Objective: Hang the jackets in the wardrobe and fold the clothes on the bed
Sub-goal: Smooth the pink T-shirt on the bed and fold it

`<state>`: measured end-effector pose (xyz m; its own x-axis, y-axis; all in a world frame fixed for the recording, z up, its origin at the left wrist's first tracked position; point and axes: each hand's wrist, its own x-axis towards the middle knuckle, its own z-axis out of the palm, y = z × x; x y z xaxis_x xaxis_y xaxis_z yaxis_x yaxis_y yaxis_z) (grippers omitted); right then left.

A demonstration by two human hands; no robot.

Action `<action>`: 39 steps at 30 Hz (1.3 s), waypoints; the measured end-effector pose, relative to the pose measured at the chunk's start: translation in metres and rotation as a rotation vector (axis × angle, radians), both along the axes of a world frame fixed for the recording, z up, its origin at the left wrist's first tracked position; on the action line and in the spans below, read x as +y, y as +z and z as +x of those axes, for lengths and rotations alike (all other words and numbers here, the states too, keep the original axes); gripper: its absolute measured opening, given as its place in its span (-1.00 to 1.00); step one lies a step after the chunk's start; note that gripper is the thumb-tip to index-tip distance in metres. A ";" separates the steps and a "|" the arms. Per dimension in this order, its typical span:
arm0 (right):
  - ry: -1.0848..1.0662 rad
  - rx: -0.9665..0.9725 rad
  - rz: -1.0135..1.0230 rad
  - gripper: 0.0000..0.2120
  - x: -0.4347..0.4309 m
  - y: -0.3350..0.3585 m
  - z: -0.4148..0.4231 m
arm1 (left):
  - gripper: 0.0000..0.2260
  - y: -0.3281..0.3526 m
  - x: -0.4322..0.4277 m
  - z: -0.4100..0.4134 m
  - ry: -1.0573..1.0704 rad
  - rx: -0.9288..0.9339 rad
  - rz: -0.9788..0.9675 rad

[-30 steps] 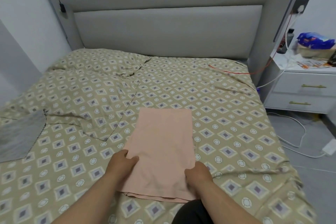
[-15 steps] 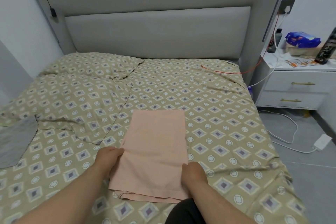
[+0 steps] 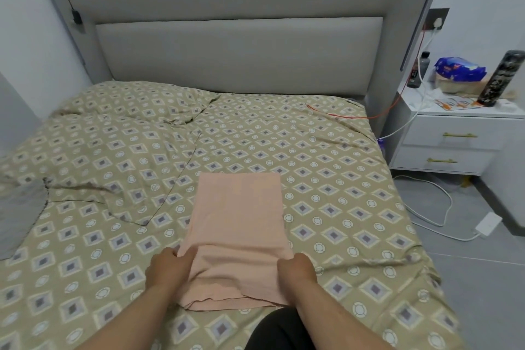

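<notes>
1. the folded pink cloth [image 3: 238,230] lay flat on the bed [image 3: 355,193], near its foot, between the two hands.
2. the left hand [image 3: 167,268] pinched the cloth's left edge, raising a small fold; the right hand [image 3: 297,267] curled round the right edge, gripping it.
3. the fingertips of both hands were hidden at the fabric.
4. a grey garment [image 3: 20,216] at the bed's left side was cut off by the frame; its kind could not be told.
</notes>
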<state>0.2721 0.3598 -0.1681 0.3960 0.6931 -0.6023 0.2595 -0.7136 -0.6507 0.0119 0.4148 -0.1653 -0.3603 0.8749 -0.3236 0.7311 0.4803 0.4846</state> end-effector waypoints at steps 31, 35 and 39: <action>0.182 1.019 0.113 -0.37 -0.110 0.095 0.087 | -0.59 0.088 -0.139 0.009 0.563 -1.559 -0.081; 0.267 0.477 0.178 -0.68 -0.089 0.078 0.073 | -0.78 0.068 -0.120 0.027 0.203 -0.885 0.103; 0.201 0.113 0.240 -0.69 -0.065 0.056 0.077 | -0.76 0.053 -0.084 0.032 -0.122 -0.286 0.188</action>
